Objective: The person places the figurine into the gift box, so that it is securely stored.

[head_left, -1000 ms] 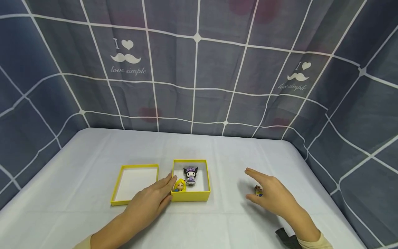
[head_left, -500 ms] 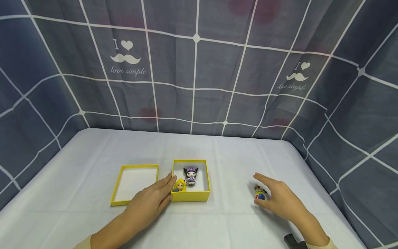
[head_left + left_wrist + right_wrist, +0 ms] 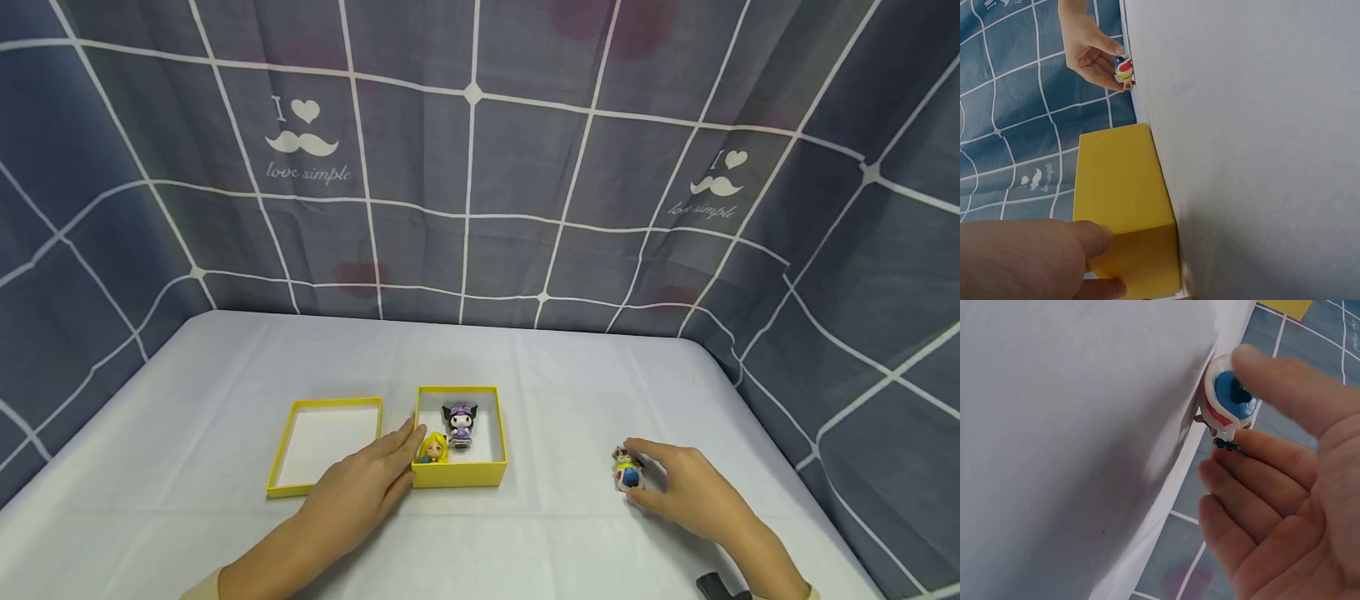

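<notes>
In the head view, my left hand (image 3: 360,490) rests with straight fingers against the left wall of a yellow box (image 3: 459,475); the left wrist view shows it touching the box (image 3: 1125,181). Inside lie a figurine with a black and purple hood (image 3: 460,425) and a yellow-haired figurine (image 3: 433,448). Off to the right, my right hand (image 3: 693,492) pinches a small white, blue and red figurine (image 3: 627,472) between thumb and fingertips, low at the tabletop. Up close in the right wrist view, the thumb of my right hand (image 3: 1297,462) touches one end of that figurine (image 3: 1230,397).
A shallow yellow-edged lid (image 3: 326,446) with a white inside lies left of the box on the white cloth (image 3: 555,400). Grey-blue curtains (image 3: 420,150) with white lines stand behind and at both sides. A dark object (image 3: 716,587) is near my right wrist.
My right hand has moved right and slightly nearer, and its thumb and fingers have closed on the small figurine, which shows more fully now. My left hand and the box have stayed in place.
</notes>
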Demonstrator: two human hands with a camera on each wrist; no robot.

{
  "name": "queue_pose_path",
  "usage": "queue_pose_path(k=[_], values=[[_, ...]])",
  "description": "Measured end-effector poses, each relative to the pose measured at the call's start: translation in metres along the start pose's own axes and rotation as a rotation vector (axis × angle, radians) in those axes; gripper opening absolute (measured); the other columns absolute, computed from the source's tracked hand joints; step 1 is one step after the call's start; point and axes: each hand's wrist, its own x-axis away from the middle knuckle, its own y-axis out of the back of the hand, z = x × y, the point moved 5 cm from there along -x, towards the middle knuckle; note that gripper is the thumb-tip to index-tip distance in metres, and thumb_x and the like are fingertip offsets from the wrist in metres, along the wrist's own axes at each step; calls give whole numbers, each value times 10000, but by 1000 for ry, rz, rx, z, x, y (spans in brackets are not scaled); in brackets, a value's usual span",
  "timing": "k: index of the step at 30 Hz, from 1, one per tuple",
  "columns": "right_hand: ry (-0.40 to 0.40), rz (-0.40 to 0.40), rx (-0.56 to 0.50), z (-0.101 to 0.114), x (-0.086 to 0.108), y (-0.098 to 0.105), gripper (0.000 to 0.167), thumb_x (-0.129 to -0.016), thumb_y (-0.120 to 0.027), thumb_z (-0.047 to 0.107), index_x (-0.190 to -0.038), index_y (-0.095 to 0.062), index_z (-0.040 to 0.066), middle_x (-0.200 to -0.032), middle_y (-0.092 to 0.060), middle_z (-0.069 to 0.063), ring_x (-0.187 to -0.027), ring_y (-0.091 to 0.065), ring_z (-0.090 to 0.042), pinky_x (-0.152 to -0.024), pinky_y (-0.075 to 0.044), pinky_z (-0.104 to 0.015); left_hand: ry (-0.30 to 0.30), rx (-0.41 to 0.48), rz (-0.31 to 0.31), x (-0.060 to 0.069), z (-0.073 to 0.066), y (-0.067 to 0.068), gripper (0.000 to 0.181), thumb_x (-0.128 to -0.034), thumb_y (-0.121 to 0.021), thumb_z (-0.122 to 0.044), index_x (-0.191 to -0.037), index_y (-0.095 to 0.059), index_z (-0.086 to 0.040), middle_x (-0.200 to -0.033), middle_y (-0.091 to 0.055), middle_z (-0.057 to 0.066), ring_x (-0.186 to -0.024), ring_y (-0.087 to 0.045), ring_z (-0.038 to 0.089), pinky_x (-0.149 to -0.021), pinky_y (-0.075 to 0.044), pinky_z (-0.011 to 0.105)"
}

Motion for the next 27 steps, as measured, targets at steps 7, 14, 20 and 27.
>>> queue_pose_path(k=[7, 14, 20, 27], values=[[-5, 25, 9, -2, -2, -1, 487, -767, -834, 281, -1220, -689, 176, -1171, -685, -47, -1119, -612, -302, -882, -511, -528, 0, 5, -1, 1, 1, 0, 558, -915, -687, -204, -1430, -505, -92, -1435, -493, 130, -1235, -549, 264, -902, -519, 442], [28, -6, 14, -1, -2, -2, 455, -755, -841, 251, -1183, -708, 170, -1140, -699, -17, -1088, -634, -289, -875, -520, -514, -1, -6, -5, 2, 1, -1, 564, -911, -691, -210, -1432, -506, -99, -1437, -495, 119, -1232, -552, 246, -891, -525, 430], [24, -3, -17, 0, -3, -2, 456, -744, -849, 239, -1173, -713, 163, -1120, -706, 9, -1048, -656, -252, -851, -536, -489, -8, -1, -9, 1, 1, -2, 561, -909, -691, -202, -1428, -510, -91, -1436, -494, 121, -1232, -551, 252, -895, -523, 430], [19, -9, -7, 7, -6, -1, 448, -749, -845, 254, -1170, -715, 173, -1119, -704, 31, -1045, -646, -206, -811, -545, -427, -9, -9, -5, 0, 2, -3, 559, -914, -686, -214, -1431, -507, -98, -1444, -487, 111, -1233, -552, 248, -891, -525, 426]])
